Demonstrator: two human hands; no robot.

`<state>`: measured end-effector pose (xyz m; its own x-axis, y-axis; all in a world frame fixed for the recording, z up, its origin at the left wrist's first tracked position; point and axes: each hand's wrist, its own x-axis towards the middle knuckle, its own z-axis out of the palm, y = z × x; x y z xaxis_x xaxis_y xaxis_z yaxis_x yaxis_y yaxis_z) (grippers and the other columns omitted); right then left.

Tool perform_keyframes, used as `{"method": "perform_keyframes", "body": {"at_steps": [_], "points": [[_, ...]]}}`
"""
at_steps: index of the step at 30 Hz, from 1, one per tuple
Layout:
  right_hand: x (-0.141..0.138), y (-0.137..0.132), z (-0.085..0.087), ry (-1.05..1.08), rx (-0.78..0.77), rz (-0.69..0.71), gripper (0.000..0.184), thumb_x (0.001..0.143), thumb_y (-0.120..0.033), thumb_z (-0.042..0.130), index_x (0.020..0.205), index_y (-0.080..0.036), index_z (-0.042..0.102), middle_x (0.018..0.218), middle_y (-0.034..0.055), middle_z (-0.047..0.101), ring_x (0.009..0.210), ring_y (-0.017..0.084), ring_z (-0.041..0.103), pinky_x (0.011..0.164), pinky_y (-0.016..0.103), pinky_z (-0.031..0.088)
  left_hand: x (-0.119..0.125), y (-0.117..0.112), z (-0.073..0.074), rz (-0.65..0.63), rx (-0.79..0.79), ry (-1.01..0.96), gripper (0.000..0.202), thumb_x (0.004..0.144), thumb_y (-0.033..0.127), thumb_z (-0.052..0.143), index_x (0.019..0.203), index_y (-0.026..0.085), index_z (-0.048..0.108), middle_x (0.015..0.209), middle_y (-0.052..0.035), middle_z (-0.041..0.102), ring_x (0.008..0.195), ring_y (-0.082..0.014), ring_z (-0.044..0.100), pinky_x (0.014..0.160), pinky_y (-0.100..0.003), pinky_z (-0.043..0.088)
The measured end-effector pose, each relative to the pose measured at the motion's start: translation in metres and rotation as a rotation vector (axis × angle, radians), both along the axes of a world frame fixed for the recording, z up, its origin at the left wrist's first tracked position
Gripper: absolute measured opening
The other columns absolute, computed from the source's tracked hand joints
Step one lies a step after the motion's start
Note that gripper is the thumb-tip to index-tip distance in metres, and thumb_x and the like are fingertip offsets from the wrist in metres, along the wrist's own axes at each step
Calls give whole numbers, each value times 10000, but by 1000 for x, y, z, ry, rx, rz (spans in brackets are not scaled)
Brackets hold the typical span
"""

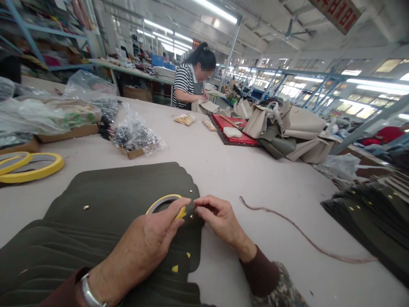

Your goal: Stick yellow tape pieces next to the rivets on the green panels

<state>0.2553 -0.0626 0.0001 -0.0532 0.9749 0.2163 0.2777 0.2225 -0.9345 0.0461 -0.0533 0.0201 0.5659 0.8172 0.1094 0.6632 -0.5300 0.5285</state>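
My left hand (pixel 145 243) grips a yellow roll of tape (pixel 161 202), thumb and fingers closed round its rim. My right hand (pixel 219 217) pinches at the roll's edge, fingers pressed together; what they hold is too small to make out. Both hands rest over a stack of dark olive leather panels (pixel 105 200) with small metal studs, fanned out on the pale worktable (pixel 223 170). Small yellow tape bits sit on the panel edge near my left wrist.
Two larger yellow tape rolls (pixel 30 166) lie at the left. Bags of hardware (pixel 136 134) sit beyond. A brown strip (pixel 303 236) curls at right beside another dark panel stack (pixel 370 213). A person in a striped shirt (pixel 188 83) works by beige bags (pixel 297 128).
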Motion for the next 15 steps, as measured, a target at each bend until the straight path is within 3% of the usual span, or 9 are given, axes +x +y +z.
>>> {"method": "perform_keyframes", "body": {"at_steps": [2,5,12,15], "points": [[-9,-5,9,-116,132,74,176,842,-181,598,958,-208,728,870,40,718,787,164,653,735,295,526,-4,-1,-3,13,37,15,408,986,320,366,1393,293,364,1057,-18,740,859,-197,724,680,-270,502],[-19,-8,16,-220,246,121,221,833,-134,589,1007,-219,696,890,46,710,805,168,651,756,301,530,-7,-1,-3,23,60,55,397,985,309,361,1380,268,368,1038,-38,747,844,-216,733,639,-276,504],[-28,-8,9,-352,396,77,154,856,-115,552,867,-223,661,791,37,707,726,159,653,686,278,521,-3,-4,4,-12,55,138,321,977,223,355,1290,249,424,823,0,727,713,-205,717,555,-270,437],[-29,-9,5,-444,465,29,153,835,-110,542,807,-222,641,705,25,676,643,153,625,614,265,493,-1,-4,7,0,39,138,226,976,206,358,1148,241,501,760,11,700,670,-193,698,517,-269,383]]}}
